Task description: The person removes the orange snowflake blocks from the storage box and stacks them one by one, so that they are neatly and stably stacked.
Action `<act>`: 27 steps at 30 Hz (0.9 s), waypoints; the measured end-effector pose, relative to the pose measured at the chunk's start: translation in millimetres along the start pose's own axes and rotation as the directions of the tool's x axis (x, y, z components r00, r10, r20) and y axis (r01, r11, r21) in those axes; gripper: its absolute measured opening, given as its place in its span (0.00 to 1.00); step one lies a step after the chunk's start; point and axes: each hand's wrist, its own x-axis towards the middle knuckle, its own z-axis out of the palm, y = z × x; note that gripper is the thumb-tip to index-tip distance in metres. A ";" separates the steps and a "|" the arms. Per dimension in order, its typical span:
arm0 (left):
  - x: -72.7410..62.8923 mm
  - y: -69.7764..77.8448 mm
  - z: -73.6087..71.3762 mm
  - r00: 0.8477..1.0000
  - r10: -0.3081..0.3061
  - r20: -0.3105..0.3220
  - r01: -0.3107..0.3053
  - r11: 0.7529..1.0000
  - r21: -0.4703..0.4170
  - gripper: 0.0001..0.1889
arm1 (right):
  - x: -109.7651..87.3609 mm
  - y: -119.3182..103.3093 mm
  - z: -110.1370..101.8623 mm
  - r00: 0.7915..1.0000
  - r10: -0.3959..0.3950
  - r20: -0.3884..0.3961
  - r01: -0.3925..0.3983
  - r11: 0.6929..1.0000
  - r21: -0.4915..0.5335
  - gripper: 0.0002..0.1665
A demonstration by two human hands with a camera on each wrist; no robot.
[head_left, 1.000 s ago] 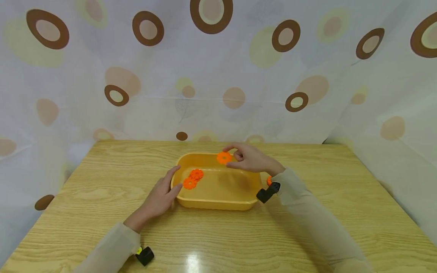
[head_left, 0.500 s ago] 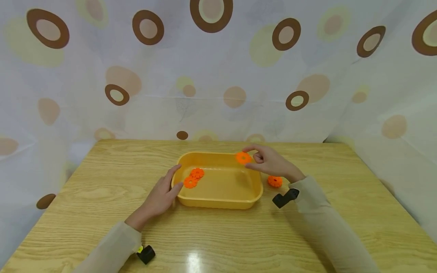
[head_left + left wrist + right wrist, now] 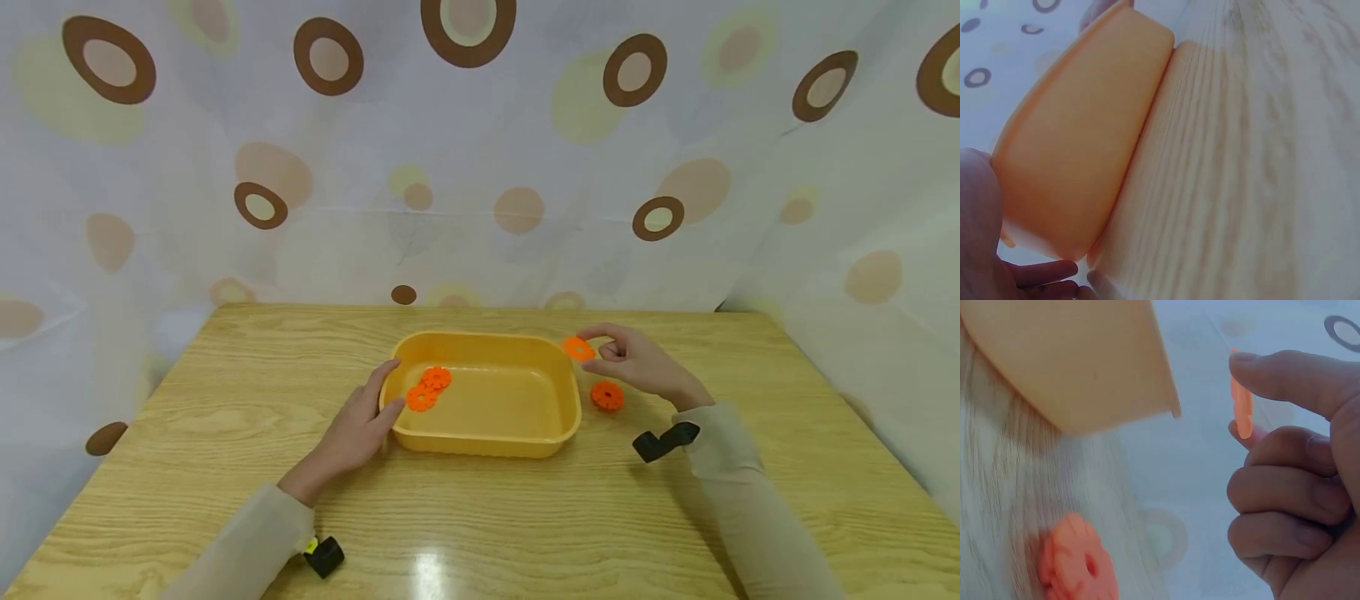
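Note:
Between thumb and forefinger, my right hand pinches an orange flower-shaped disc by its edges. It is above the table at the right rim of a yellow plastic basin. The right wrist view shows this disc edge-on, with the other fingers curled in. At the basin's left end, my left hand holds the rim, fingers spread around the corner. Two overlapping orange flower discs lie inside the basin, near the left thumb. Just right of the basin sits a small stack of orange flower discs.
A wooden table carries everything. Behind it and at both sides hangs a white cloth printed with brown and beige ovals. Black wrist cameras are strapped to both sleeves.
My right hand has moved right with the disc, from over the basin to beyond its right rim. The stack beside the basin has come into full sight. The left hand holds still.

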 end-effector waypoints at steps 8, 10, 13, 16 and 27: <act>0.5 -0.7 1.3 1.000 -0.026 -0.003 0.026 1.000 0.006 0.30 | -8.1 15.7 -12.8 0.991 0.080 0.106 -0.072 0.995 -0.074 0.25; -0.1 -1.0 1.6 0.999 -0.033 -0.004 0.033 0.999 0.012 0.30 | -9.2 19.4 -14.9 0.984 0.104 0.141 -0.089 0.990 -0.109 0.25; -0.8 -0.5 1.9 0.999 -0.047 -0.004 0.047 0.999 0.027 0.30 | -12.0 26.3 -19.2 0.970 0.136 0.200 -0.114 0.987 -0.115 0.24; -1.0 1.0 2.0 0.998 -0.057 -0.002 0.057 0.998 0.032 0.30 | -15.3 33.0 -23.4 0.958 0.147 0.245 -0.127 0.987 -0.095 0.23; -1.9 1.5 1.1 0.999 -0.039 -0.007 0.039 0.999 0.035 0.31 | -16.5 47.3 -25.9 0.935 0.176 0.308 -0.168 0.984 -0.055 0.25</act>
